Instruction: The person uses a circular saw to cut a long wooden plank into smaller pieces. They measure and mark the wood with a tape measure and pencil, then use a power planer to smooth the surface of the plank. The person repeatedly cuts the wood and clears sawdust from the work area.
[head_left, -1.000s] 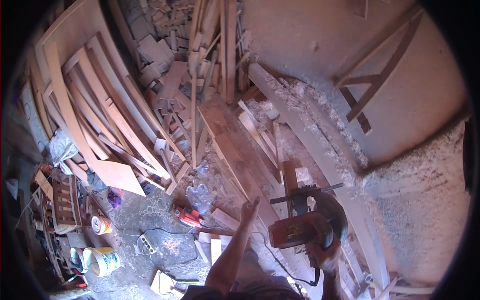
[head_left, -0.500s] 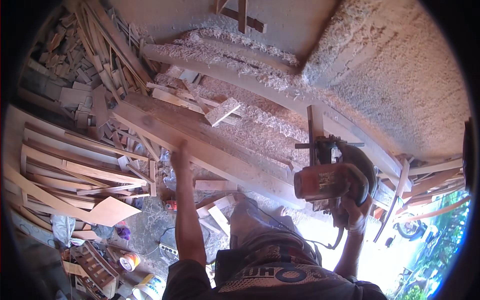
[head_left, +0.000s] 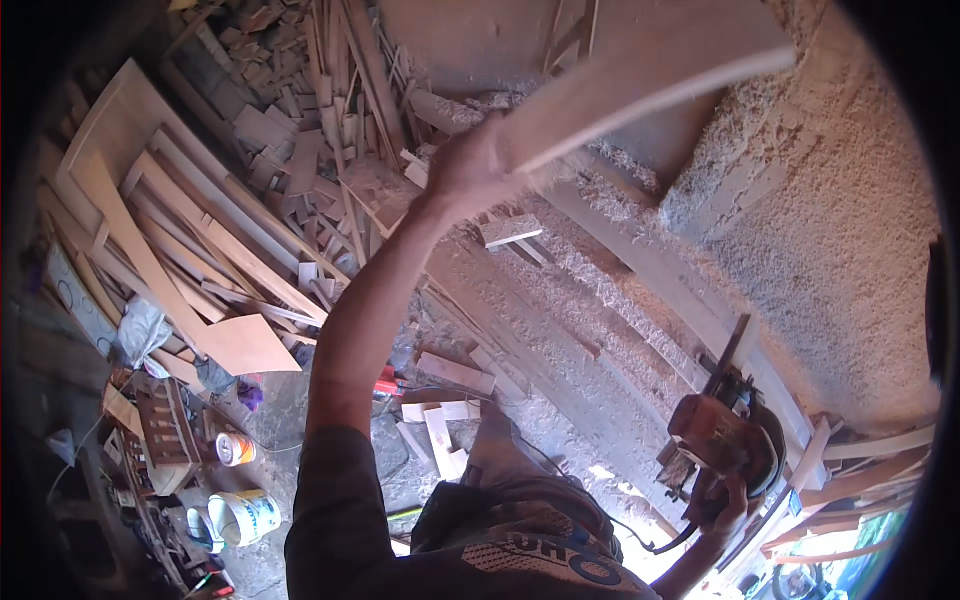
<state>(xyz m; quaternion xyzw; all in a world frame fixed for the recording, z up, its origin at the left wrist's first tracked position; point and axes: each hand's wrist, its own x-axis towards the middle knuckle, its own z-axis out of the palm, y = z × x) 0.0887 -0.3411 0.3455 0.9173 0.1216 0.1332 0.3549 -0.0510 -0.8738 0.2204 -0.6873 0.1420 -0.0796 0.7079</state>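
My left hand (head_left: 468,170), raised above the work area, grips one end of a broad, slightly curved wooden plank (head_left: 660,75) that extends up to the right and is slightly blurred. My right hand (head_left: 722,505) is wrapped round the rear handle of a dark red circular saw (head_left: 715,430) held low at the right, its cord hanging down toward my body. Long boards (head_left: 530,350) sprinkled with pale shavings lie diagonally beneath both hands.
Curved cut pieces (head_left: 215,245) are stacked at left. Offcuts (head_left: 270,120) pile at back. Buckets (head_left: 243,518), a paint tub (head_left: 236,449) and a red power tool (head_left: 388,381) sit on the floor. A shavings heap (head_left: 800,250) fills the right; daylight shows lower right.
My left hand has risen from the long board and now has the broad plank lifted in it. My right hand still holds the saw, now farther right and lower. The view has swung about.
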